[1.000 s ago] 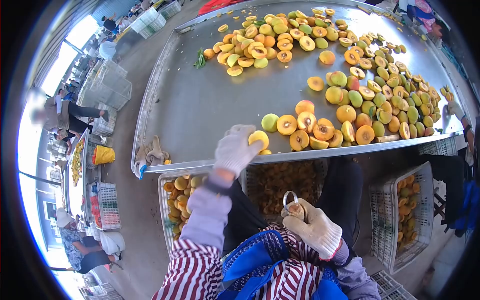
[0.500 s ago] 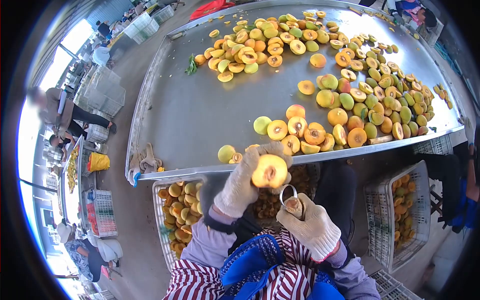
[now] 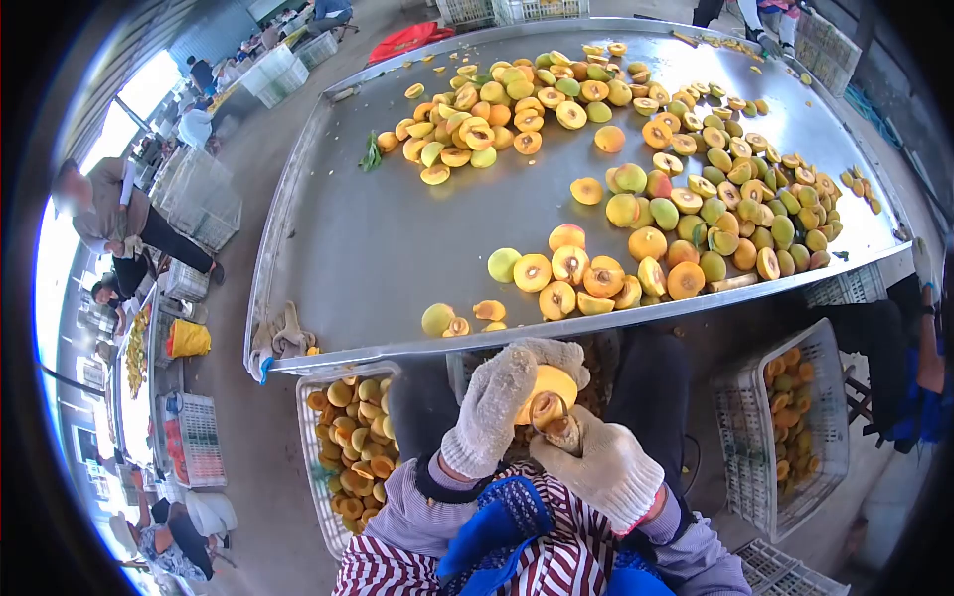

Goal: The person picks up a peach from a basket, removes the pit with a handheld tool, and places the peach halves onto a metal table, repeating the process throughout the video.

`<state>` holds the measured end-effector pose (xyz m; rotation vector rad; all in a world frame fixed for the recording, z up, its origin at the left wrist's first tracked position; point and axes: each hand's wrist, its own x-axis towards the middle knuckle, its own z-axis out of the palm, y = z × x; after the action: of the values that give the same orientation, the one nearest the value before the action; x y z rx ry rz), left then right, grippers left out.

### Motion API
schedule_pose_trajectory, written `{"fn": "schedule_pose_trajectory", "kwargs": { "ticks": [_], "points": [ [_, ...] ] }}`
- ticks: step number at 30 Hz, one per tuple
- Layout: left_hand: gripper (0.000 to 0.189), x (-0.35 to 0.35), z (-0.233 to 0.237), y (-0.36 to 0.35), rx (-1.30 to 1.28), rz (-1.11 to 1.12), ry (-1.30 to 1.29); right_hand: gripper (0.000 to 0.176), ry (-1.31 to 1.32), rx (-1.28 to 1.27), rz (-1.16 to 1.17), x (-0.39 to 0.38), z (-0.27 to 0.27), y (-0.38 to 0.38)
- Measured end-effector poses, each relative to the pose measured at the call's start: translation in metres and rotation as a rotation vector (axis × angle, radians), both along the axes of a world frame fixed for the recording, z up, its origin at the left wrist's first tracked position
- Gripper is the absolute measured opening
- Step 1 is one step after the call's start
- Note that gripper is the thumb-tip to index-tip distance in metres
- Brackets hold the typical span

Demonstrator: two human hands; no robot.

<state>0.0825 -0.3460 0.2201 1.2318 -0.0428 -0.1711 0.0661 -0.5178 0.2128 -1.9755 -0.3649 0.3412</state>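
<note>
My left hand (image 3: 497, 402), in a knitted glove, holds a halved peach (image 3: 553, 385) with its cut face turned toward me, just below the front edge of the steel table (image 3: 397, 228). My right hand (image 3: 599, 469), also gloved, grips a pitting tool with a metal loop (image 3: 556, 422), and the loop is against the pit in the peach half. Both hands are over my lap, above a crate of pits (image 3: 601, 358) that is partly hidden by them.
Peach halves (image 3: 696, 199) lie heaped across the table's right and far side. A white crate of peaches (image 3: 348, 437) stands lower left, another crate (image 3: 795, 417) at the right. Cloth gloves (image 3: 281, 333) lie on the table's left corner. Other people work at the left.
My left hand took a peach half from the table edge and brought it down to my lap. My right hand moved the loop tool up against its pit.
</note>
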Motion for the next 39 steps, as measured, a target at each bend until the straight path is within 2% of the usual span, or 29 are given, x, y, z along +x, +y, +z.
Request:
{"fn": "schedule_pose_trajectory", "kwargs": {
  "ticks": [2, 4, 5, 7, 9, 11, 12, 13, 14, 15, 16, 17, 20, 21, 23, 25, 27, 28, 29, 31, 32, 33, 35, 36, 37, 39],
  "points": [
    [0.051, 0.001, 0.002, 0.002, 0.026, -0.034, -0.006, 0.031, 0.021, 0.054, 0.021, -0.001, 0.000, -0.002],
    [0.047, 0.005, 0.010, 0.003, 0.121, -0.116, -0.091, 0.034, 0.468, 0.177, 0.073, 0.002, 0.009, -0.003],
    [0.047, 0.009, 0.000, 0.007, 0.121, -0.124, -0.091, 0.034, 0.468, 0.179, 0.066, 0.003, 0.015, -0.004],
    [0.063, 0.018, -0.029, 0.018, 0.374, -0.207, -0.194, 0.034, 0.740, 0.131, 0.143, 0.005, 0.026, -0.007],
    [0.070, 0.018, -0.008, 0.015, 0.354, -0.242, -0.211, 0.032, 0.756, 0.179, 0.117, 0.004, 0.033, -0.007],
    [0.081, 0.004, 0.031, -0.001, 0.102, -0.116, -0.075, 0.029, 0.761, 0.236, 0.076, 0.006, 0.034, -0.009],
    [0.056, -0.005, 0.026, -0.006, -0.152, -0.111, -0.105, 0.026, 0.821, 0.317, 0.071, 0.006, 0.032, -0.012],
    [0.059, -0.012, 0.027, -0.015, -0.124, -0.043, -0.037, 0.023, 0.876, 0.404, 0.061, 0.006, 0.031, -0.014],
    [0.057, -0.016, 0.020, -0.020, -0.090, 0.018, -0.072, 0.020, 0.847, 0.347, 0.076, 0.006, 0.033, -0.014],
    [0.054, -0.018, 0.012, -0.025, -0.061, 0.092, -0.104, 0.021, 0.944, 0.426, 0.092, 0.005, 0.027, -0.012],
    [0.042, -0.016, 0.012, -0.031, 0.045, 0.193, -0.169, 0.022, 0.948, 0.440, 0.128, 0.005, 0.028, -0.013],
    [0.042, -0.015, 0.015, -0.032, 0.041, 0.194, -0.166, 0.023, 0.959, 0.454, 0.171, 0.005, 0.029, -0.014],
    [0.026, -0.007, 0.030, -0.028, 0.536, 0.197, -0.367, 0.026, 0.969, 0.479, 0.115, -0.003, 0.026, -0.013],
    [0.026, -0.002, 0.045, -0.026, 0.510, 0.074, -0.167, 0.026, 0.987, 0.481, 0.120, -0.004, 0.026, -0.013],
    [0.027, 0.007, 0.036, -0.019, 0.246, -0.095, 0.105, 0.031, 1.059, 0.502, 0.156, -0.001, 0.031, -0.016],
    [0.029, 0.005, 0.039, -0.020, 0.253, -0.108, 0.116, 0.036, 1.066, 0.527, 0.197, -0.002, 0.031, -0.020],
    [0.030, 0.001, 0.044, -0.022, 0.296, -0.162, 0.024, 0.038, 1.166, 0.610, 0.315, -0.004, 0.025, -0.026],
    [0.031, 0.001, 0.039, -0.024, 0.339, -0.110, -0.149, 0.037, 1.199, 0.651, 0.360, -0.004, 0.022, -0.026],
    [0.031, 0.001, 0.035, -0.022, 0.340, -0.109, -0.142, 0.037, 1.206, 0.652, 0.361, -0.005, 0.021, -0.026],
    [0.024, 0.007, 0.030, -0.017, 0.348, -0.152, -0.495, 0.030, 1.320, 0.927, 0.465, -0.008, 0.018, -0.026],
    [0.026, 0.014, 0.028, -0.015, 0.365, -0.175, -0.688, 0.023, 1.308, 0.997, 0.500, -0.014, 0.005, -0.025],
    [0.026, 0.012, 0.028, -0.016, 0.368, -0.174, -0.684, 0.023, 1.312, 0.998, 0.502, -0.012, -0.001, -0.026],
    [0.029, 0.003, 0.025, -0.020, 0.069, -0.208, -0.557, 0.022, 1.403, 1.002, 0.723, -0.006, 0.002, -0.025],
    [0.029, 0.000, 0.023, -0.024, 0.071, -0.209, -0.555, 0.020, 1.331, 0.829, 0.432, -0.012, 0.016, -0.030],
    [0.035, -0.002, 0.022, -0.031, -0.171, -0.181, -0.330, 0.020, 1.328, 0.830, 0.434, -0.012, 0.000, -0.028],
    [0.049, -0.004, 0.019, -0.039, -0.643, -0.115, 0.137, 0.017, 1.472, 0.984, 0.682, -0.012, -0.045, -0.029]
  ]
}}
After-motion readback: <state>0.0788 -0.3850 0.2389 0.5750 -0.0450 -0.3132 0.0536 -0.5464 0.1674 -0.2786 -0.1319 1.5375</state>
